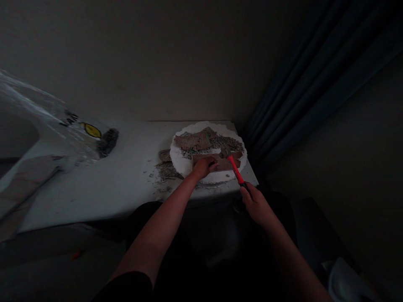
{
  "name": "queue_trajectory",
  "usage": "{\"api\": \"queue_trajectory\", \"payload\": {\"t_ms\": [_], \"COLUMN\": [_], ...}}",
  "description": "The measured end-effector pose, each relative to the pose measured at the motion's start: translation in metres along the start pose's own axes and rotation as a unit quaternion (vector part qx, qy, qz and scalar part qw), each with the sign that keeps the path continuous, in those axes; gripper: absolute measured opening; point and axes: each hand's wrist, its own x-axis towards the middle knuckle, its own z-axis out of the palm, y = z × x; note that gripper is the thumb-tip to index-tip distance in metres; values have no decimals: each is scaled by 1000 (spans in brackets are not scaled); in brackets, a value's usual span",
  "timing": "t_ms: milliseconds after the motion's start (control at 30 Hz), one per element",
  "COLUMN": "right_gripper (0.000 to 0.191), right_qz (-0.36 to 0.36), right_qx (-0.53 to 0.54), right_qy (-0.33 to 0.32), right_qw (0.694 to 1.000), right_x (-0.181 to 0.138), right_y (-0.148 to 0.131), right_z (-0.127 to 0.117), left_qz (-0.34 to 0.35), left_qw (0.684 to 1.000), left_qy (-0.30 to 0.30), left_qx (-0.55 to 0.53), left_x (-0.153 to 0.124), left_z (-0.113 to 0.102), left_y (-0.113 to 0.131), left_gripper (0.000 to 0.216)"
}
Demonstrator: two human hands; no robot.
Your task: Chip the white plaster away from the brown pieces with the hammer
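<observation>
My right hand [255, 204] is wrapped around the dark grip of a hammer [234, 165] with a red handle. Its head is over the right part of a flat brown piece [225, 165], which looks like bark or wood. My left hand [204, 167] grips the left part of that piece, fingers curled onto it. Beneath lies a white, scalloped-edged mat or tray [179, 164]. Behind the piece, a larger cracked brown slab [193, 141] lies on it among grey-brown crumbs [231, 143]. Dim light hides the exact material.
Dark broken pieces [168, 170] and crumbs lie left of the mat on the white table [126, 180]. A clear plastic bag [78, 130] with dark contents stands farther left. Dark curtains [296, 79] hang at the right, and a wall [157, 63] rises behind the table.
</observation>
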Motion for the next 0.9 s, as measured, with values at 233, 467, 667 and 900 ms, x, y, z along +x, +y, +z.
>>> {"api": "queue_trajectory", "payload": {"t_ms": [233, 467, 667, 900], "right_gripper": [38, 38, 37, 34], "right_qz": [-2, 2, 8, 3], "right_qx": [1, -12, -38, -48], "right_qy": [-1, 6, -4, 8], "right_qw": [1000, 1000, 999, 999], "right_x": [1, -1, 1, 0], "right_y": [0, 2, -3, 0], "right_z": [6, 11, 14, 19], "left_qz": [7, 13, 16, 46], "left_qw": [1000, 1000, 1000, 999], "left_qy": [-4, -6, -2, 13], "left_qx": [24, 24, 17, -13], "left_x": [-1, 0, 0, 1], "left_z": [2, 5, 7, 4], "left_y": [-2, -6, -7, -8], "left_gripper": [25, 24, 19, 11]}}
